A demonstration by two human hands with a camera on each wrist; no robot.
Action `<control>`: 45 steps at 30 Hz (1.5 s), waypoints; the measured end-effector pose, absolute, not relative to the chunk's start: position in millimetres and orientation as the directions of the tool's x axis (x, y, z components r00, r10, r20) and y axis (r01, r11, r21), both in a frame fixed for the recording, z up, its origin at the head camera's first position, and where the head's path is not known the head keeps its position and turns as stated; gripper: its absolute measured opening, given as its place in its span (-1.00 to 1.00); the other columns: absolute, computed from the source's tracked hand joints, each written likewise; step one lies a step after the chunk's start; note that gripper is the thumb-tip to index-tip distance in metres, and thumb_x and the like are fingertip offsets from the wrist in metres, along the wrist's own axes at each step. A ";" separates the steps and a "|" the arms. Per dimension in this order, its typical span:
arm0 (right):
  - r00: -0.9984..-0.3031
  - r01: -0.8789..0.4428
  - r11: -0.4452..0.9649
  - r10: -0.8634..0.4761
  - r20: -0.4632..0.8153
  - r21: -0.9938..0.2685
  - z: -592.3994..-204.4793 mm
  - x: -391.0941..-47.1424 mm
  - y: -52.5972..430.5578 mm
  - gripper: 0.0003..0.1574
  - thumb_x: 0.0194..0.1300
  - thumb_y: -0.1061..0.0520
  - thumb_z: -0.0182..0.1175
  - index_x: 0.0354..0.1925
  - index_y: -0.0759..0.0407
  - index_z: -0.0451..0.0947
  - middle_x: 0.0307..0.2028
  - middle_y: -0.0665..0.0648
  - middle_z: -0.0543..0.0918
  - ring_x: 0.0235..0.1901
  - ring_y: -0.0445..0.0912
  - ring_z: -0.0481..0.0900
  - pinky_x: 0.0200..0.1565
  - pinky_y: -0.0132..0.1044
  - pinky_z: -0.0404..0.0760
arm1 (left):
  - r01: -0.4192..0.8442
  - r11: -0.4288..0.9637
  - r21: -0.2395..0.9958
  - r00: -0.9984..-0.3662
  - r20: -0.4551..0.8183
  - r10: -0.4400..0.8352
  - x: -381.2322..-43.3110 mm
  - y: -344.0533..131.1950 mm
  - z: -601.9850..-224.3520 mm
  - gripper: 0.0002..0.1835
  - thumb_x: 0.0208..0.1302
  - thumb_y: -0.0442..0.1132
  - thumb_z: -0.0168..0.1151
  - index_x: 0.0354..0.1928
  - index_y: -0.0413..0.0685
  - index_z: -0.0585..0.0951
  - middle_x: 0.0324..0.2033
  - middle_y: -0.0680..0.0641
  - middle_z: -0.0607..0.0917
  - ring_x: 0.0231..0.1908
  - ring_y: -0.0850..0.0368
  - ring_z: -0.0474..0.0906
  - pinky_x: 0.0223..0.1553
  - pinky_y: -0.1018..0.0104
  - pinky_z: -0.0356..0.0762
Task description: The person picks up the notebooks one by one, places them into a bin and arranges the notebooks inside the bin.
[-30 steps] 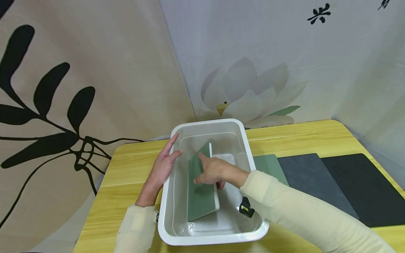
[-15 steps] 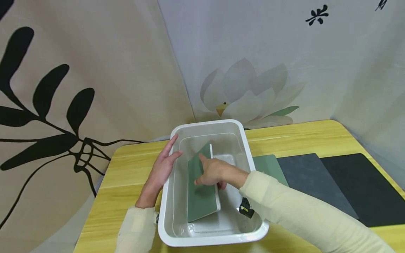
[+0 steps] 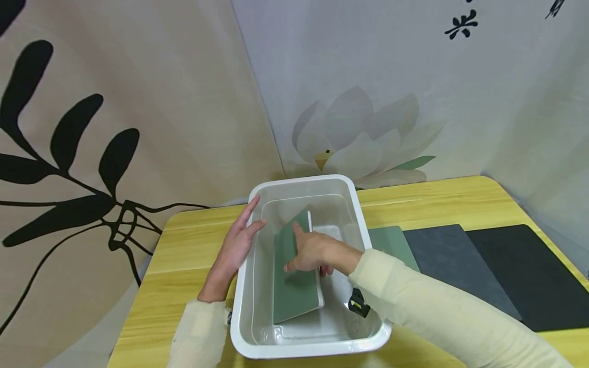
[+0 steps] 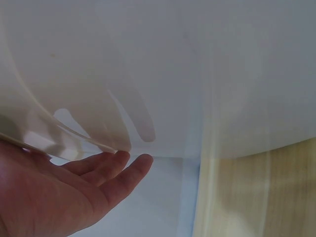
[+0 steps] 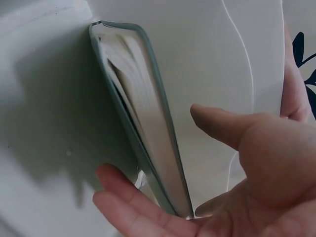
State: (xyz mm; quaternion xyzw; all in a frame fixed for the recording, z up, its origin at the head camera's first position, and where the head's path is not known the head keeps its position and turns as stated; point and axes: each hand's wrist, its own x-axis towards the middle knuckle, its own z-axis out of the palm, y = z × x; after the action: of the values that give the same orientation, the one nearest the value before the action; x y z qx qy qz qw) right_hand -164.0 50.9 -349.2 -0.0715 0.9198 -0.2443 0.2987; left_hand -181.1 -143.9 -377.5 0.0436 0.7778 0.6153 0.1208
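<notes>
A green notebook stands tilted inside a white plastic tub, its page edges facing the right wrist view. My right hand reaches into the tub and straddles the notebook. Thumb and index finger lie over its cover side, and the other fingers are on the opposite side. In the right wrist view the thumb is apart from the cover, and the extended fingers are not curled tightly round the book. On the tub's left rim rests my left hand, fingers stretched along the outside; in the left wrist view its fingertips touch the tub wall.
To the right of the tub, a second green notebook, a dark grey one and a black one lie in a row on the wooden table. Printed curtains hang behind the table.
The notebook's near edge has swung slightly to the right inside the tub, and my right hand has shifted a little rightward with it. My left hand stays on the rim.
</notes>
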 end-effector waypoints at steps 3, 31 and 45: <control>-0.809 0.010 0.875 -0.277 -0.519 -0.484 -348.9 -164.0 51.1 0.37 0.18 -0.16 0.39 0.59 0.06 -0.29 0.12 0.43 0.55 -0.55 0.10 0.71 -0.48 -0.10 0.67 | -0.082 0.235 0.969 -0.966 -0.135 0.219 -181.1 -143.9 -377.8 -0.40 0.53 -0.03 -0.09 0.52 0.54 0.08 0.49 -0.01 0.16 0.27 -0.32 0.37 0.02 -0.18 0.56; -0.803 -0.020 0.915 -0.255 -0.538 -0.403 -349.6 -165.5 50.7 0.43 0.17 -0.24 0.39 0.58 0.10 -0.36 0.07 0.39 0.60 -0.53 0.10 0.72 -0.59 -0.17 0.57 | -0.091 0.236 0.968 -0.966 -0.143 0.215 -181.7 -143.5 -376.2 -0.40 0.52 -0.01 -0.08 0.52 0.55 0.09 0.49 -0.01 0.17 0.26 -0.32 0.40 -0.01 -0.16 0.59; -0.787 -0.044 0.932 -0.254 -0.563 -0.359 -351.0 -165.6 50.4 0.46 0.17 -0.27 0.36 0.58 0.11 -0.42 -0.07 0.34 0.67 -0.51 0.09 0.74 -0.57 -0.18 0.55 | -0.082 0.253 0.964 -0.968 -0.137 0.211 -181.5 -144.3 -377.4 -0.41 0.53 -0.01 -0.09 0.51 0.56 0.09 0.48 -0.01 0.18 0.28 -0.29 0.38 0.04 -0.16 0.56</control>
State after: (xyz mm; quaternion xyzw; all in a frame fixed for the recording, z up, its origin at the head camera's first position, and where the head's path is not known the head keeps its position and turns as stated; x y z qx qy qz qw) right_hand -165.6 50.4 -351.0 -0.0799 0.9305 -0.1659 0.3167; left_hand -181.5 -144.3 -377.4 0.0412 0.7822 0.6099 0.1199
